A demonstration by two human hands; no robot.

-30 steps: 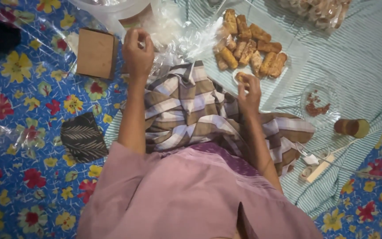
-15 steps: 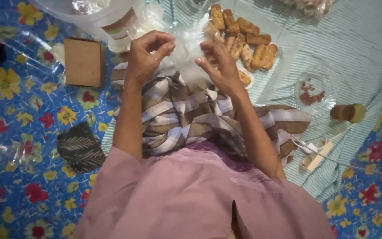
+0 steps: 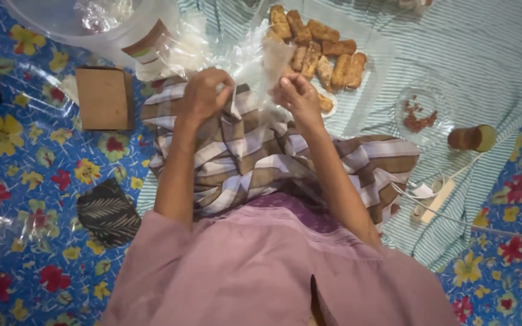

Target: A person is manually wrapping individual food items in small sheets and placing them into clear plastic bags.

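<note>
Head view, looking straight down over a lap draped in brown-and-white checked cloth (image 3: 255, 157). Left hand (image 3: 203, 96) curled narrow, fingers pinched on the edge of a clear plastic bag (image 3: 255, 60). Right hand (image 3: 297, 96) likewise closed in a pinch on the same bag, just beside the left, both raised above the knees. Bag held upright between the two hands, thin and see-through, its top reaching toward the far edge of the striped green sheet (image 3: 454, 54). Beyond the bag, on that sheet near its far edge, a clear tray (image 3: 373, 48) loaded with brown fried sticks (image 3: 321, 51). To the right of the tray, a small clear dish (image 3: 421, 111) with red-brown sauce, and next to it a short brown cup (image 3: 471, 137) lying near the sheet's right edge. Lower, by the right knee, a white cable and a pale stick-shaped object (image 3: 433, 199); kind impossible to tell. On the flowered blue mat (image 3: 25, 181): a brown cardboard piece (image 3: 103, 98) toward the far left, a dark leaf-patterned pouch (image 3: 107, 211) nearer, and a big clear plastic tub (image 3: 86, 24) at the far left corner. Pink sleeve and shirt (image 3: 261, 265) filling the near edge.
</note>
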